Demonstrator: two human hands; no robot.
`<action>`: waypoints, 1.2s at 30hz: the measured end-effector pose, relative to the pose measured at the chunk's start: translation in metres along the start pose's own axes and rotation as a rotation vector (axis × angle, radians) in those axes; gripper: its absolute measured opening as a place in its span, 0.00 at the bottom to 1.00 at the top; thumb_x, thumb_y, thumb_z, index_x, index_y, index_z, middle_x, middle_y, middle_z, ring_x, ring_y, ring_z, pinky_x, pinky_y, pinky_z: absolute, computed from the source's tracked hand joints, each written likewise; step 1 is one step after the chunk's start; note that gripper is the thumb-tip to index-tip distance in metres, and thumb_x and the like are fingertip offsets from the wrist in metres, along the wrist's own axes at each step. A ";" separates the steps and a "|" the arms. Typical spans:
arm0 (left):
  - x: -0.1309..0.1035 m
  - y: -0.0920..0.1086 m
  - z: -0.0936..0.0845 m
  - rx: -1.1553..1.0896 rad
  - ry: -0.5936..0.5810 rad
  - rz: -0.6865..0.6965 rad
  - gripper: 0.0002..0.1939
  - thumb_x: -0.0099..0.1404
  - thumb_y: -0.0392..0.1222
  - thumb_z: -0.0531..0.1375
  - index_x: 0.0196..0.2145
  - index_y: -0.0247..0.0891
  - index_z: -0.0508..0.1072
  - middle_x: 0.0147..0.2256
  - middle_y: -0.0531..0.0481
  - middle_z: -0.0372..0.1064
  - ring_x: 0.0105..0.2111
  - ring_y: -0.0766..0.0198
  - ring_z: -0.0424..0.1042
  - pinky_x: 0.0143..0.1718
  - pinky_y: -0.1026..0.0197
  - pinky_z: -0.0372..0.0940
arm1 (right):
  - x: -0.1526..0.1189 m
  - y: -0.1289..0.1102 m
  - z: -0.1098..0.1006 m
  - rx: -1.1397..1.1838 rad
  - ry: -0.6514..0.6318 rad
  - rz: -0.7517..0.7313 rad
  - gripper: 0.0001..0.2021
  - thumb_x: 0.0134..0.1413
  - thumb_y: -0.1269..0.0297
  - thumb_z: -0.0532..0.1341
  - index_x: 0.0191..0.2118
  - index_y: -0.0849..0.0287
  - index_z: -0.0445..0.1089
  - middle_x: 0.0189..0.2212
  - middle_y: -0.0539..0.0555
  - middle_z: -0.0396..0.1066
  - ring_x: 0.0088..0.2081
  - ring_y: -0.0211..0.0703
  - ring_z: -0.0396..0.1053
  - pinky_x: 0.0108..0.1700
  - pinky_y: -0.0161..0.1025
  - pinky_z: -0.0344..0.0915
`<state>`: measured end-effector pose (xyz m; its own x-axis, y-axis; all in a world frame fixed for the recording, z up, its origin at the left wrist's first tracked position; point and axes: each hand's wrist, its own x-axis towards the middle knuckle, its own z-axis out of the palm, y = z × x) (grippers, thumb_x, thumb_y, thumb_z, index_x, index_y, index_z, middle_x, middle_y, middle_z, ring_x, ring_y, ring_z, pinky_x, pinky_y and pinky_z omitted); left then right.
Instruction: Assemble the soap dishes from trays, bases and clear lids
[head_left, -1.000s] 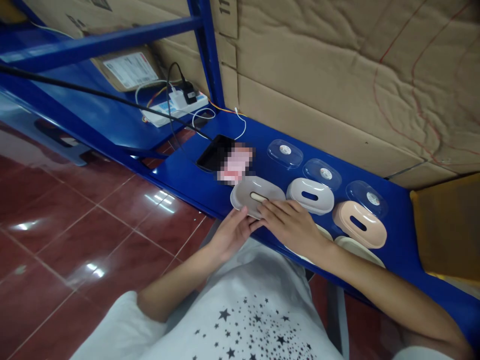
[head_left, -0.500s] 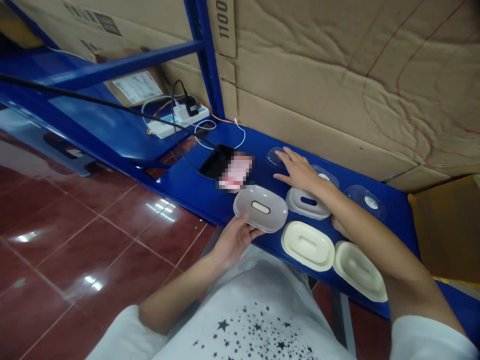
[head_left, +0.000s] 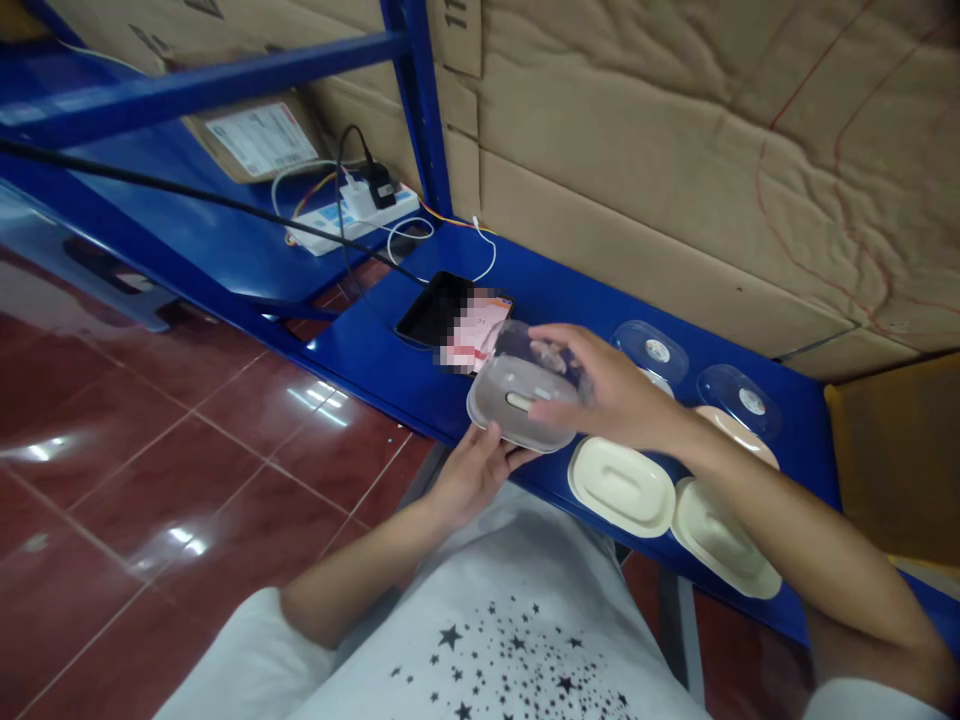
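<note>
My left hand [head_left: 480, 470] grips the near rim of a grey oval plastic container [head_left: 499, 405] with a pale slot in its middle, held over the blue shelf's front edge. Above it, my right hand [head_left: 600, 390] has a clear plastic lid [head_left: 517, 345] between thumb and fingers, tilted over the container's far side. Whether the lid touches the rim I cannot tell. Just right of the container lies a cream oval piece [head_left: 622, 487] with a raised middle. A second cream piece [head_left: 724, 550] sits partly under my right forearm.
Two more clear lids [head_left: 651, 348] with round stickers lie at the back, near a pinkish piece [head_left: 739, 432]. A phone-like device [head_left: 472, 325], partly blurred, rests left on the blue shelf [head_left: 360, 365]. A power strip [head_left: 322, 228] with cables is beyond; cardboard [head_left: 637, 200] walls the back.
My right hand has picked up the clear lid from the back of the shelf and brought it left and nearer, over the grey container. My left hand keeps its hold.
</note>
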<state>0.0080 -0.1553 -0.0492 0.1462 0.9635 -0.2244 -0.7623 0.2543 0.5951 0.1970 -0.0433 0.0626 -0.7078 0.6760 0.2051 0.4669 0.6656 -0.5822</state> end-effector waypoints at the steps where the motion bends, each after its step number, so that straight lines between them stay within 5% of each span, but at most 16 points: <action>1: 0.000 -0.001 -0.001 -0.001 -0.004 0.005 0.36 0.66 0.57 0.73 0.67 0.51 0.71 0.59 0.45 0.79 0.62 0.47 0.76 0.66 0.41 0.69 | -0.008 -0.013 0.006 -0.062 -0.021 -0.010 0.35 0.64 0.48 0.71 0.70 0.50 0.62 0.70 0.61 0.67 0.69 0.60 0.68 0.66 0.59 0.69; 7: 0.000 -0.006 -0.007 0.020 -0.034 0.016 0.35 0.68 0.61 0.70 0.68 0.48 0.71 0.58 0.43 0.80 0.60 0.50 0.78 0.65 0.46 0.69 | -0.024 -0.024 0.033 -0.262 -0.051 0.029 0.37 0.64 0.48 0.71 0.72 0.52 0.61 0.73 0.65 0.62 0.71 0.66 0.63 0.68 0.64 0.66; 14: 0.000 -0.010 -0.011 0.044 -0.118 0.068 0.34 0.71 0.64 0.66 0.68 0.49 0.71 0.63 0.42 0.77 0.67 0.46 0.72 0.70 0.39 0.64 | -0.021 -0.012 0.029 -0.235 -0.040 0.015 0.36 0.65 0.50 0.69 0.73 0.51 0.60 0.73 0.65 0.62 0.72 0.67 0.63 0.69 0.67 0.65; 28: -0.002 -0.014 -0.019 0.079 -0.068 0.108 0.35 0.65 0.63 0.71 0.64 0.45 0.75 0.51 0.43 0.84 0.58 0.47 0.80 0.61 0.44 0.74 | -0.034 -0.009 0.036 -0.130 0.023 -0.089 0.41 0.64 0.58 0.71 0.76 0.48 0.52 0.73 0.69 0.56 0.74 0.65 0.60 0.69 0.67 0.66; 36: 0.001 -0.006 -0.014 0.085 -0.126 0.062 0.36 0.66 0.64 0.70 0.66 0.47 0.74 0.56 0.41 0.80 0.58 0.47 0.79 0.60 0.43 0.74 | -0.024 -0.002 0.034 -0.084 0.010 -0.095 0.44 0.57 0.59 0.75 0.74 0.49 0.56 0.73 0.65 0.56 0.73 0.63 0.61 0.70 0.61 0.67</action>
<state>0.0038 -0.1567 -0.0639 0.1824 0.9791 -0.0900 -0.7170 0.1951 0.6693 0.1952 -0.0716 0.0326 -0.7458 0.6116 0.2641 0.4410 0.7504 -0.4923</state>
